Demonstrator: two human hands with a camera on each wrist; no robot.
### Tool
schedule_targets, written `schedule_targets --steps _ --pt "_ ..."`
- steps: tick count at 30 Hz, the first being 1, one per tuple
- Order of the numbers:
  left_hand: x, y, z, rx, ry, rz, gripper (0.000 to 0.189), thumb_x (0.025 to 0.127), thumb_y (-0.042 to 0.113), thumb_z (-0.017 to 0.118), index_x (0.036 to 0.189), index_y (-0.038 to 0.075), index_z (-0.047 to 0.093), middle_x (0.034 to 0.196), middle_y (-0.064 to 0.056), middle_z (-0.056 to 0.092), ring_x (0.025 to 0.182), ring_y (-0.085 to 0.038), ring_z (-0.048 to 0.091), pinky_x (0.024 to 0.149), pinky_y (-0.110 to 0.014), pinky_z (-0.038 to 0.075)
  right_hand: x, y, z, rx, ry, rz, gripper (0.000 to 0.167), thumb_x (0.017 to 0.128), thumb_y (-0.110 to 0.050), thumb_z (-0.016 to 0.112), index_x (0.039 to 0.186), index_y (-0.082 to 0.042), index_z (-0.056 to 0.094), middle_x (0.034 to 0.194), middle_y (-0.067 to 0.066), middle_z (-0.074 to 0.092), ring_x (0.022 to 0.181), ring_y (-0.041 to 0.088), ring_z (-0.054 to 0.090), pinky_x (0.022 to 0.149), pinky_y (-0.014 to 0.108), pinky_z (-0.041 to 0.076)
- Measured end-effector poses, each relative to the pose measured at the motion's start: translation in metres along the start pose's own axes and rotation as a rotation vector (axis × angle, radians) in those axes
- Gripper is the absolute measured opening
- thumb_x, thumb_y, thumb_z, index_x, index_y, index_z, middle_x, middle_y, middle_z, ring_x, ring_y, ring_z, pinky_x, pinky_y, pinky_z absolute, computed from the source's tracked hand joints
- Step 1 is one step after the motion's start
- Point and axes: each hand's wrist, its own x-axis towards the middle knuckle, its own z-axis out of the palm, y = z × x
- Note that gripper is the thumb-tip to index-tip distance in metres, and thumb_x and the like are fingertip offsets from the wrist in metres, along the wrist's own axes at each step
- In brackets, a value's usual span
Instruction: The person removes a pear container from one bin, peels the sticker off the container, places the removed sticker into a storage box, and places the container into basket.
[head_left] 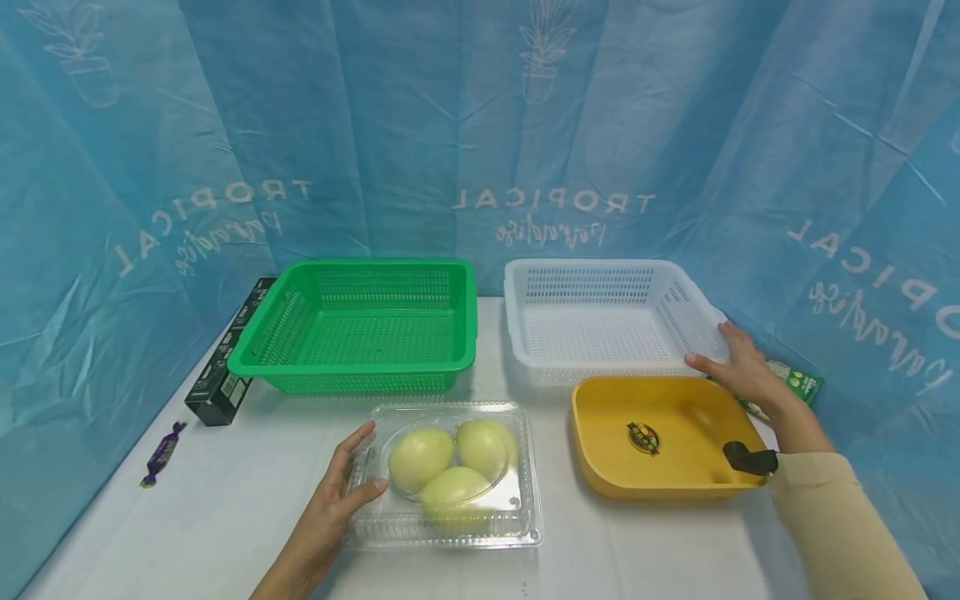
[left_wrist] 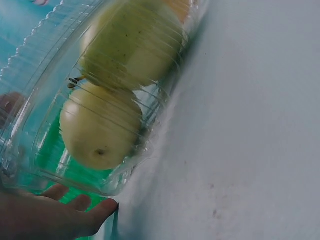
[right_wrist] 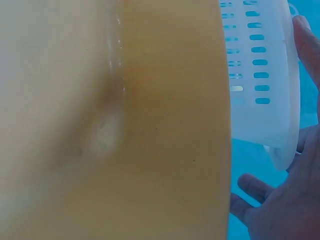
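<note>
A clear plastic clamshell container [head_left: 525,500] lies on the table with three pale green, pear-like fruits [head_left: 420,458] inside. My left hand [head_left: 330,504] holds its left side, thumb on the lid and fingers along the side wall. In the left wrist view, the fingers [left_wrist: 85,215] lie at the container's end. A white slotted basket [head_left: 600,367] stands at the back right. My right hand [head_left: 742,367] grips its front right corner, thumb at the rim; the right wrist view shows the basket [right_wrist: 260,120] partly behind a yellow basin [right_wrist: 175,125].
The yellow basin [head_left: 675,492] stands in front of the white basket, under my right forearm. A green basket [head_left: 360,379] is at the back left. Beside it lie a long black box [head_left: 213,400] and a purple-wrapped candy [head_left: 162,454]. A green packet [head_left: 798,382] lies at the right edge.
</note>
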Motion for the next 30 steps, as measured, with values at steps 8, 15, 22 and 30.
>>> schedule_targets --steps 8,15,22,30 --pt "-0.005 0.006 0.006 -0.032 0.024 0.002 0.070 0.091 0.022 0.060 0.147 0.036 0.021 0.160 0.003 -0.009 0.144 -0.034 -0.024 0.101 -0.077 -0.008 -0.002 0.000 0.003 0.060 -0.008 0.018 0.105 0.089 -0.057 0.053 0.149 -0.006 -0.016 0.152 0.030 -0.020 0.132 0.063 -0.003 0.096 0.079 0.012" --pt "-0.010 0.014 0.013 -0.020 0.032 0.060 0.067 0.090 0.017 0.060 0.146 0.032 0.025 0.160 0.000 -0.008 0.144 -0.036 -0.023 0.101 -0.078 -0.003 -0.002 0.001 0.004 0.076 -0.003 0.016 0.104 0.089 -0.056 0.053 0.149 -0.007 -0.016 0.152 0.028 -0.021 0.134 0.061 -0.004 0.099 0.078 0.011" --pt "-0.014 0.024 0.021 -0.019 0.048 0.064 0.065 0.090 0.017 0.059 0.144 0.034 0.027 0.160 -0.001 -0.009 0.145 -0.038 -0.019 0.105 -0.074 0.016 -0.003 0.000 0.005 0.089 -0.004 0.012 0.104 0.089 -0.055 0.053 0.149 -0.007 -0.017 0.153 0.027 -0.022 0.133 0.062 -0.003 0.099 0.078 0.011" --pt "-0.017 0.034 0.028 -0.103 0.063 0.044 0.067 0.088 0.011 0.060 0.144 0.032 0.031 0.160 0.001 -0.008 0.145 -0.031 -0.021 0.111 -0.068 0.012 -0.003 0.001 0.005 0.094 -0.001 0.010 0.104 0.089 -0.056 0.053 0.149 -0.008 -0.016 0.153 0.027 -0.020 0.133 0.062 -0.002 0.098 0.079 0.010"
